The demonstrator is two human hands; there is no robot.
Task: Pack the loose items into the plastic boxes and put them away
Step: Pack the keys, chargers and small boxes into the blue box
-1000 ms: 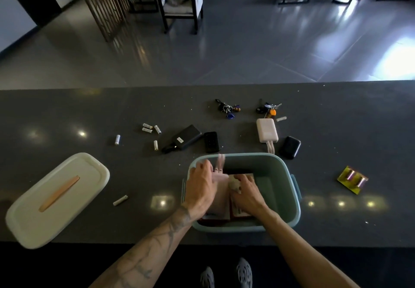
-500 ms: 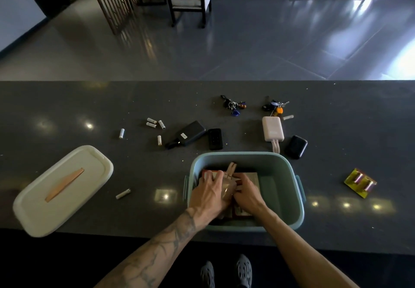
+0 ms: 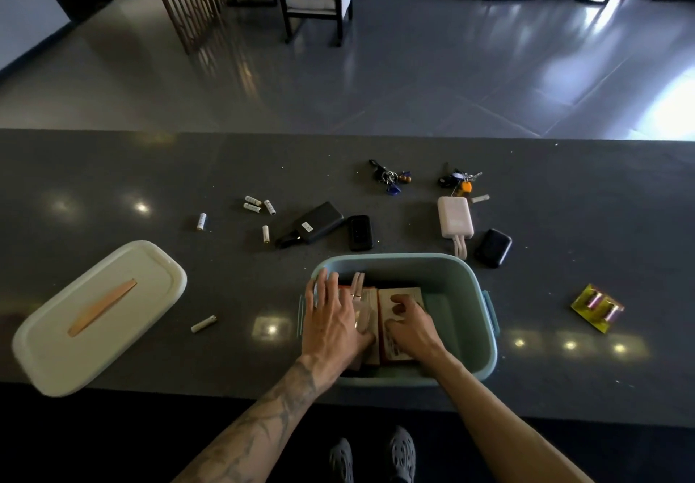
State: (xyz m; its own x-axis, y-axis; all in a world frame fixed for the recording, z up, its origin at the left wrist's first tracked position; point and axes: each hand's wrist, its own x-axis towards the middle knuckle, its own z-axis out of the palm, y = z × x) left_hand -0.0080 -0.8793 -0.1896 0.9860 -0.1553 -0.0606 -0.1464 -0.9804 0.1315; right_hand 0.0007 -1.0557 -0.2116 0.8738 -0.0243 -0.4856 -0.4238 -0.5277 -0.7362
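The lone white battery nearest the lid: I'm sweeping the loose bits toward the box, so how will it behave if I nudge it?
The white battery is a small cylinder lying on its side, so it will probably roll rather than slide. The dark counter looks smooth and glossy, so little should slow it. Pinching it up seems safer than pushing.

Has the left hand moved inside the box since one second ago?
Yes. The left hand lowered and flattened, fingers now at the green box's far-left corner.

both hands (image 3: 370, 322) reach forward and down, palms down, fingers spread.
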